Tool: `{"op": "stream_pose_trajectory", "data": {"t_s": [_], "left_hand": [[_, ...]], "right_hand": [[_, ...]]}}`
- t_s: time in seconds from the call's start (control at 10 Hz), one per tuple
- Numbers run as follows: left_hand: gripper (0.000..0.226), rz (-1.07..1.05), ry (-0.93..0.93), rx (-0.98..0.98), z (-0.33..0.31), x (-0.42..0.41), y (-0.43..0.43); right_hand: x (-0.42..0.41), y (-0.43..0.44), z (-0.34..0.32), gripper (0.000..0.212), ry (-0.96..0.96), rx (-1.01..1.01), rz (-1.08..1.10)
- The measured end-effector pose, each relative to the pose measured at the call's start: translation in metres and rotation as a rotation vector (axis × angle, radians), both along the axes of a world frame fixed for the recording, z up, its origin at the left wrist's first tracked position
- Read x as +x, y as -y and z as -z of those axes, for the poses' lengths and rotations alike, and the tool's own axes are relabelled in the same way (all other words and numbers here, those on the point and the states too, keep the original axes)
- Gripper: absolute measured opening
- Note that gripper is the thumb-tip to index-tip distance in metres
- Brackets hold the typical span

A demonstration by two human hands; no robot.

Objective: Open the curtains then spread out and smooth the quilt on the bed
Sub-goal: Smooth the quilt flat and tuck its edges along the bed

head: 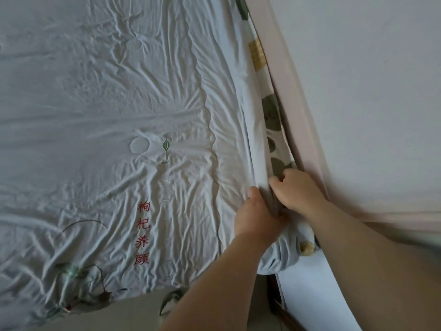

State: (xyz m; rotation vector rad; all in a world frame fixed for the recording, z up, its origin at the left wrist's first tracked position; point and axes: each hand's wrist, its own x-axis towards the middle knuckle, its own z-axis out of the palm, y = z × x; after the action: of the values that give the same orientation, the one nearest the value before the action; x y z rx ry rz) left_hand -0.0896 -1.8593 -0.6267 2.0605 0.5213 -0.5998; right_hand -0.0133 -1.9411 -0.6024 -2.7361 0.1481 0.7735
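Fingers [253, 194] of the left hand [255, 211] are curled tight on a raised fold at the edge of the pale quilt [95, 139], just beside the pink bed rail [293, 91]. The right hand [296, 189] lies between that fold and the rail, its fingers [287, 175] bent and clamped on the same fold from the rail side; their tips are hidden in the cloth. Both forearms are bare.

Below the hands, close against the rail's near end, the quilt's corner hangs in a bunched lump over the bed's edge. A tiled floor [143, 311] shows under it.

The quilt lies spread over the bed, well out from the rail, and is heavily wrinkled. Red embroidered characters [142, 232] run in a column away from the rail, level with the hands, and a small green sprout motif [166, 145] sits farther up.

A spotted sheet [270, 115], with green and yellow patches, shows in the narrow strip between the quilt's edge and the rail. Beyond the rail stands a plain white wall [370, 91].
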Motion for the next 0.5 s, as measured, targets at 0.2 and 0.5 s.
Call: {"op": "stream_pose_trajectory", "data": {"t_s": [0.2, 0.5], "left_hand": [[0.028, -0.065, -0.014, -0.032, -0.008, -0.033, 0.021], [0.023, -0.104, 0.114, -0.301, -0.004, -0.042, 0.060]], "right_hand": [[-0.042, -0.002, -0.017, 0.032, -0.034, -0.139, -0.101], [-0.066, 0.026, -0.017, 0.035, 0.168, -0.341, -0.032]]}}
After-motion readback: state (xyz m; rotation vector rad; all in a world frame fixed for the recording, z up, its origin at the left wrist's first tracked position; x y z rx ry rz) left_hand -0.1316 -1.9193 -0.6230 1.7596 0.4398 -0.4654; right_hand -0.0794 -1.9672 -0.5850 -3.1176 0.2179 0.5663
